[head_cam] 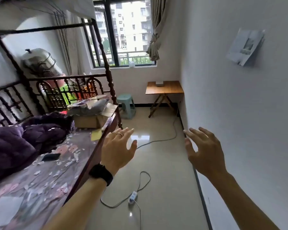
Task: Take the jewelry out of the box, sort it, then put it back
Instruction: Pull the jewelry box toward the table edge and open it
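Note:
Both my hands are raised in front of me over the tiled floor, holding nothing. My left hand (118,146) has its fingers spread, a ring on one finger and a black watch on the wrist. My right hand (203,150) is also spread, close to the white wall. A small grey box (160,83) sits on a wooden folding table (165,90) in the far corner under the window. No jewelry is visible.
A dark wooden bed (93,146) with a purple quilt (23,138), a phone (51,157) and a cardboard box (93,118) fills the left. A cable with a power strip (133,197) lies across the floor. A green stool (125,105) stands beside the table.

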